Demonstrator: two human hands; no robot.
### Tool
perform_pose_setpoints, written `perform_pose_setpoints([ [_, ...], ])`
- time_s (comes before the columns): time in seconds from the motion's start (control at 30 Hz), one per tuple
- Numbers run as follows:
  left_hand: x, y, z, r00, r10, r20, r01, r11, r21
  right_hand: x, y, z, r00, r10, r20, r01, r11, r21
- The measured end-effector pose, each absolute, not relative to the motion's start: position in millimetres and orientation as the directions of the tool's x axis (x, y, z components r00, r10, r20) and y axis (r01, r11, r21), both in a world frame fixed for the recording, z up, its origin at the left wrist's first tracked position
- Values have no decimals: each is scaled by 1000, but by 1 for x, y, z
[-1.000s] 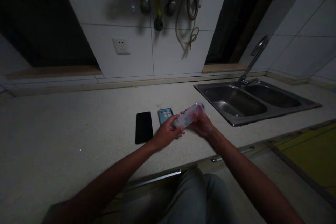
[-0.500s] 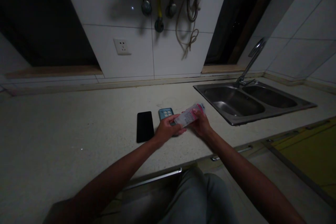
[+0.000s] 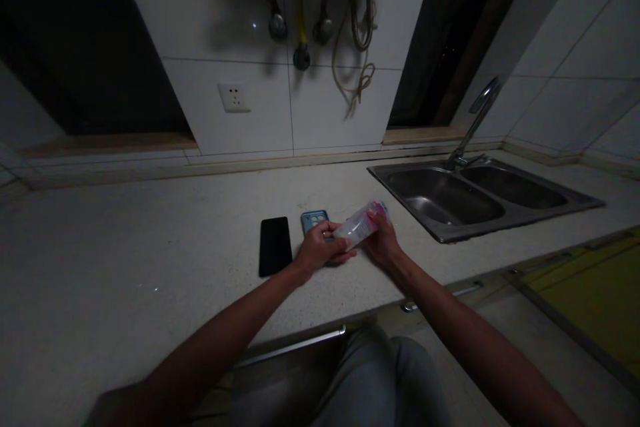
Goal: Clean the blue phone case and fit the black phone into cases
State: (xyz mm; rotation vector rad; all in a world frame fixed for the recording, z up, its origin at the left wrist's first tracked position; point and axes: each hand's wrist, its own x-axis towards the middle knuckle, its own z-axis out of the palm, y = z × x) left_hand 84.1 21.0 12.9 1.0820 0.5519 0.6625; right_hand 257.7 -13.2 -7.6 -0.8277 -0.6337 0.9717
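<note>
Above the pale countertop point(image 3: 200, 227) I hold a clear and pink plastic packet point(image 3: 358, 227) between both hands. My left hand point(image 3: 320, 248) is closed on its lower left end, thumb on top and fingers beneath. At the upper right end, my right hand point(image 3: 384, 235) grips the pink part. What the packet contains cannot be made out. Just behind my left hand lies a blue phone case point(image 3: 314, 219) with camera cutouts, partly covered by the fingers. A black smartphone point(image 3: 275, 247) rests flat to the left of that hand, dark screen upward.
A steel double sink point(image 3: 445, 197) with a tap point(image 3: 477, 123) is set into the counter at right. Hoses and valves point(image 3: 301, 57) hang on the tiled wall, near a socket point(image 3: 234, 98). Drawer handles point(image 3: 295, 345) line the counter's front.
The packet has turned slightly in my hands and now catches more shine. Both hands keep their hold. The view has tilted a little; phone and case stay put.
</note>
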Motion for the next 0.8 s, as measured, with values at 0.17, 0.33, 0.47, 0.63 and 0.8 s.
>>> perform_pose_setpoints([
  [0.17,87,16,17,691,720,-62,-181,255,950,258,-14,-7,463,873,155,-400,362,-842],
  [0.33,88,19,11,703,706,-89,-85,209,974,257,-15,-6,458,877,143,-377,337,-863],
  [0.47,88,17,6,736,677,-20,-56,90,994,258,-15,-4,457,878,144,-392,344,-853],
  [0.63,83,15,-2,792,610,10,-36,30,999,259,-16,-2,427,892,148,-391,330,-859],
  [0.8,74,18,-5,857,515,-19,-4,45,999,257,-19,-4,405,904,135,-403,309,-861],
])
